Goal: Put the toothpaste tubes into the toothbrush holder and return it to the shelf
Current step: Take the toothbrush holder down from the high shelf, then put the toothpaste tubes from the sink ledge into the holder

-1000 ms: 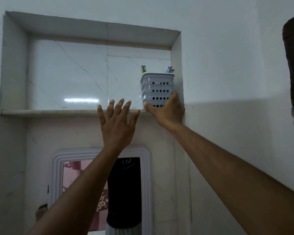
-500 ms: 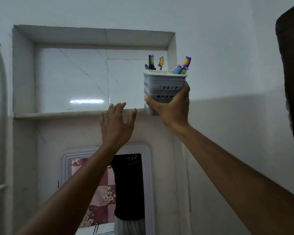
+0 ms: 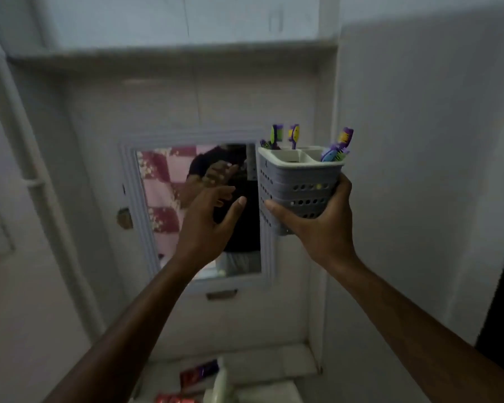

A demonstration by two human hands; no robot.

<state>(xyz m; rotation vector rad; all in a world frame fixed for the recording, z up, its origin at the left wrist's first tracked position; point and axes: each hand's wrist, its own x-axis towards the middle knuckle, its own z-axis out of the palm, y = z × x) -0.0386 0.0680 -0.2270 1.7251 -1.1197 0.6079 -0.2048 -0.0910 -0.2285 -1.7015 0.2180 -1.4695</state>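
While the right hand gripped the holder from below and behind, its fingers were wrapped round the lower part of the grey perforated wall, thumb on the near left face and fingertips up the right side. The holder stood roughly upright in the air in front of the wall, just right of the mirror, below the shelf. Several toothbrushes stuck out of its back and right compartments; the front compartment looked bare, as far as the blur allowed. The left hand was spread open and held nothing, palm turned toward the holder, thumb raised, close beside it but not touching. Down at the bottom of the view, two red tubes lay on the white ledge by the sink, well apart from the holder; their print was too blurred to read.

Half a second earlier the holder was still up at the shelf's edge, at the right end of the niche, with the same grip on it. Since then it had come down clear of the shelf to mirror height. The left hand, then raised just under the shelf lip, had dropped with it and stayed empty. The view had tilted down too, bringing the ledge and tubes into sight.
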